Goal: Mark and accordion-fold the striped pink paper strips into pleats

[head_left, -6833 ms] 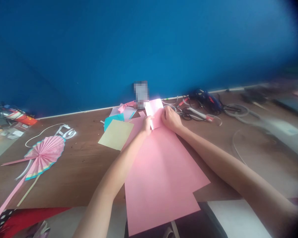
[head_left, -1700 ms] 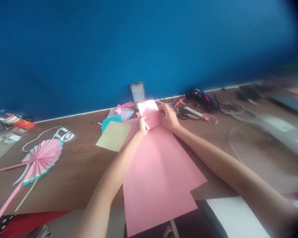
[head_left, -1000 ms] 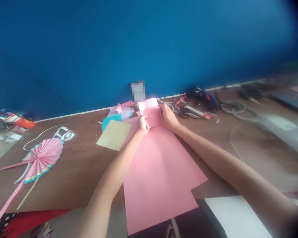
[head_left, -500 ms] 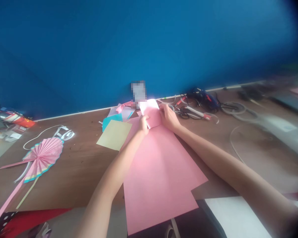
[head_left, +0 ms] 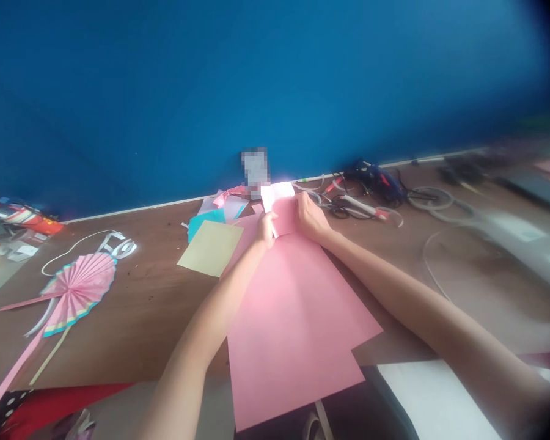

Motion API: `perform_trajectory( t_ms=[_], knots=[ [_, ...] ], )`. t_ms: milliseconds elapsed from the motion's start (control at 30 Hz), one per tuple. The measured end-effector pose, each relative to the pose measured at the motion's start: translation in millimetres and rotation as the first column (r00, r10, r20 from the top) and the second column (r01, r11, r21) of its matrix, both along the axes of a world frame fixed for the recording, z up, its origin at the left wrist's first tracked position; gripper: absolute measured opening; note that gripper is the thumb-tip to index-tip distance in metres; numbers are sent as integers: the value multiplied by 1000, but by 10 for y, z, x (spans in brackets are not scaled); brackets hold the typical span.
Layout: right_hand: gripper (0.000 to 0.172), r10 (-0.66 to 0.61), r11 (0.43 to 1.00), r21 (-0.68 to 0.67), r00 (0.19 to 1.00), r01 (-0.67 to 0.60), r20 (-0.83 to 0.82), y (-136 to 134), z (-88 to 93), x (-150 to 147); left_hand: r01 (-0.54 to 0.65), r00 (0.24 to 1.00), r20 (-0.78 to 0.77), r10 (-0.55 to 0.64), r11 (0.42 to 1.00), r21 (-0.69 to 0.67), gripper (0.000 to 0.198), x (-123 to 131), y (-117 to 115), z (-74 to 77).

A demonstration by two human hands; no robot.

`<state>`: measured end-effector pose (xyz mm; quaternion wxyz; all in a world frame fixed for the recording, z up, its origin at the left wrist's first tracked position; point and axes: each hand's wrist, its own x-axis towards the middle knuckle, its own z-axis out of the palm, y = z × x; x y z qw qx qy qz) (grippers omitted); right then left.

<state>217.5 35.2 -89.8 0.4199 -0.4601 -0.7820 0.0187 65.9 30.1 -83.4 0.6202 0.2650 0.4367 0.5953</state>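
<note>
head view: your left hand (head_left: 266, 230) pinches the small pink paper (head_left: 285, 214) above the large pink sheet's far end, your curled right hand (head_left: 308, 216) meets its right edge, grip unclear, so keep those edges squared.

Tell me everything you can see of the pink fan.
The pink fan looks like pleated paper, spread wide, its outer edge banded yellow and turquoise. It lies on the table, untouched. Two long pink strips trail from it, one reaching past the near edge. Narrow pale strips show beside it, perhaps attached.
</note>
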Motion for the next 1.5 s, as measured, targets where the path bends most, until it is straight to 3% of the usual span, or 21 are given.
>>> perform_trajectory(
  t_ms=[233, 467, 733, 900, 1000, 1100, 1200, 1300, 1400, 1500],
  knots=[
    [10, 37, 996, -77, 999, -39, -21, -14, 46, -1, 31, 998, 57, -29, 998, -50, 18, -39, 35, -18],
    [11, 59, 998, -14, 994, -60, -89, -1, 49, 7, 42, 994, 107, -33, 995, -90, 30, -55, 68, -46],
    [22, 31, 999, -19, 993, -33, -118, 7, 43, 12, 39, 988, 154, -32, 998, -44, 33, -48, 72, -35],
    [31, -48, 999, -30, 967, 42, -252, 60, 16, 36, 25, 976, 216, -20, 999, -24, 30, -53, 46, 17],
    [32, -71, 997, -61, 935, 53, -348, 81, 29, 57, 28, 980, 197, -29, 1000, 8, 30, -58, 36, 22],
    [26, -56, 987, -161, 871, -27, -489, 99, 59, 85, 28, 982, 186, -32, 999, 28, 28, -58, 36, 18],
    [17, -77, 941, -291, 732, -171, -677, 131, 79, 114, 43, 979, 195, -50, 998, 39, 29, -53, 44, 17],
    [16, -118, 916, -319, 595, -245, -795, 162, 81, 129, 35, 973, 229, -34, 999, 1, 31, -47, 49, 19],
    [23, -96, 911, -302, 568, -280, -817, 163, 85, 126, 12, 963, 270, 2, 999, -49, 32, -40, 47, 25],
    [12, -65, 903, -295, 581, -311, -812, 137, 108, 122, 7, 968, 253, 2, 999, -34, 29, -37, 40, 34]
  ],
)
